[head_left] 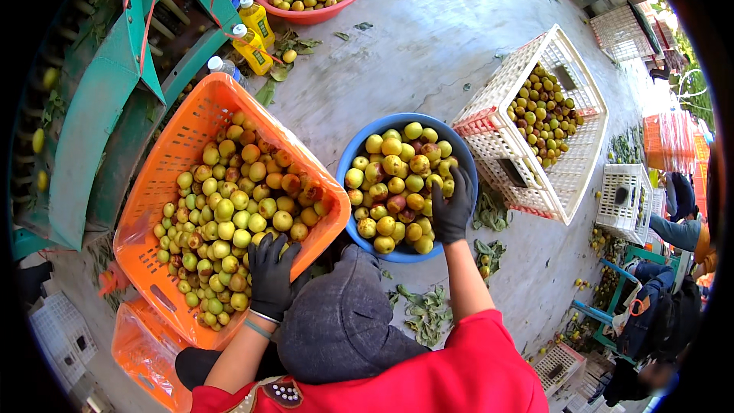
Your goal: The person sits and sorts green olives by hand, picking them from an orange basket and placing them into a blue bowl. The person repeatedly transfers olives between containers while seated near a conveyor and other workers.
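A blue basin (345,164) full of green and brown-blotched jujubes (395,183) stands on the floor before me. My right hand (454,206), in a black glove, lies at the basin's right side with thumb and fingers apart, touching the jujubes. To the left, an orange crate (145,206) lined with clear plastic leans toward me, heaped with more jujubes (237,218). My left hand (272,279), also gloved in black, reaches over the crate's near edge, its fingers spread against the fruit. Neither hand visibly grips a jujube, though the palms are hidden.
A white crate (489,126) with smaller, browner jujubes stands at right. A red basin (310,14) of fruit and yellow bottles (254,50) are at the back. Green machinery (95,138) borders the left. Leaves (424,313) litter the floor. Another person (680,237) is at far right.
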Demonstrator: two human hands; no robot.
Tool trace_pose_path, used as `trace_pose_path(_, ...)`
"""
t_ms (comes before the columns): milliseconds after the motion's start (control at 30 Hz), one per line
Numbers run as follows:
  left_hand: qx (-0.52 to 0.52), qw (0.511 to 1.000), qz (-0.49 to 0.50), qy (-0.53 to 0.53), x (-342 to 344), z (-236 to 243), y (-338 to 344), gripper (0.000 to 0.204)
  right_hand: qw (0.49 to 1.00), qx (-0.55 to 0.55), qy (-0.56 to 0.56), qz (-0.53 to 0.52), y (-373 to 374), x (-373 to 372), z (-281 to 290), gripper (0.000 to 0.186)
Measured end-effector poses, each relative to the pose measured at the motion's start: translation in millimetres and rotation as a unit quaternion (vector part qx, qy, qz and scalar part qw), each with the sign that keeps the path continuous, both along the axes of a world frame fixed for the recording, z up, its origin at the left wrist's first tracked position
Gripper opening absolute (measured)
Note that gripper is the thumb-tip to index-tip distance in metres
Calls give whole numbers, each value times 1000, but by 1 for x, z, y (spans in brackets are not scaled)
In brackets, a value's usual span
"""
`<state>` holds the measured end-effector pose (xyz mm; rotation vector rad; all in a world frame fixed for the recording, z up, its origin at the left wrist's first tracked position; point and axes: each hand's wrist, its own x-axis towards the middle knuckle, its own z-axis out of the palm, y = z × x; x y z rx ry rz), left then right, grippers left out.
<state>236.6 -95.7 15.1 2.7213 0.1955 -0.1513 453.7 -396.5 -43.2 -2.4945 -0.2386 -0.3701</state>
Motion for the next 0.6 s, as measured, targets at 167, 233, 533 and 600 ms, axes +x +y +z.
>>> trace_pose_path(167,-1,1000,15,4,-2,-5,1,45,990,-107,47,80,39,55,1,40)
trace_pose_path(233,13,1000,17,-14,-4,-8,1,38,982,-157,65,79,37,49,-15,38)
trace_pose_path(533,-4,999,42,-7,-4,-12,0,22,992,-109,55,34,-10,1,-25,37)
trace_pose_path(600,43,998,26,-31,-2,-8,-2,22,990,-124,68,26,-29,-9,-30,38)
